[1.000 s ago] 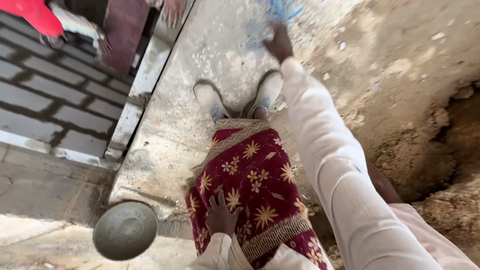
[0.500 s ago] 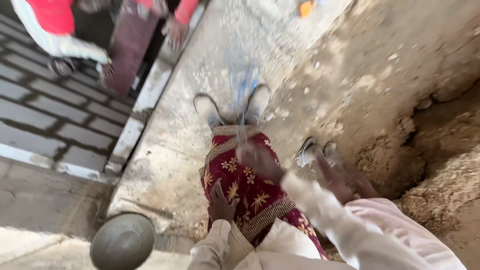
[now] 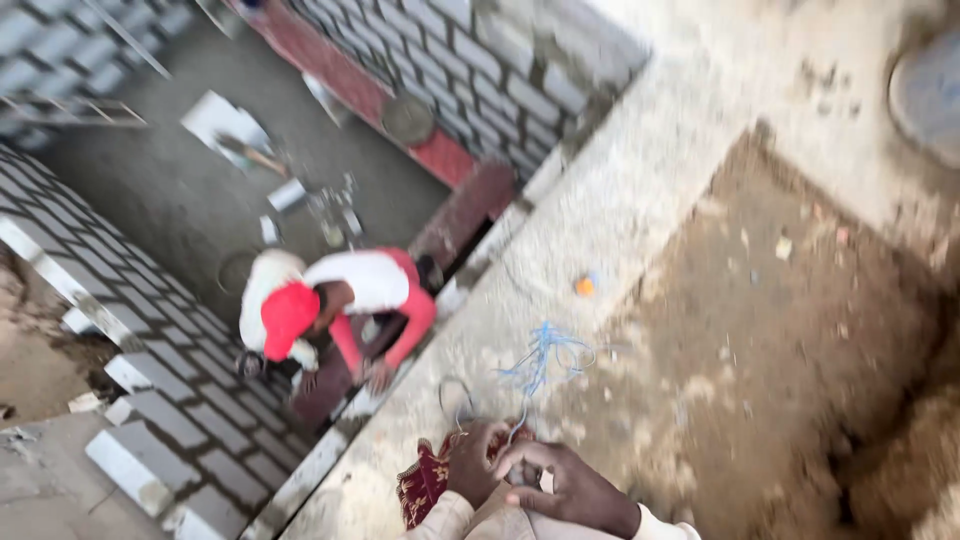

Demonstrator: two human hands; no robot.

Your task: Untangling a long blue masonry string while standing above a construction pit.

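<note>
Below, left hand point(image 3: 478, 462) and right hand point(image 3: 565, 483), fingers curled together, grip thin blue string point(image 3: 541, 362) over patterned maroon cloth point(image 3: 425, 479); rough concrete ledge point(image 3: 600, 220); grey block wall point(image 3: 170, 380).

Soft, even daylight is filling the scene, seeming to come from overhead, and it is casting only faint shadows, the deepest lying in the dirt hollow point(image 3: 900, 470) at lower right. Motion blur is smearing the whole frame, most heavily across the block walls point(image 3: 500, 70) at the top. The hands at the bottom edge are staying soft too, with no glare showing anywhere.
</note>
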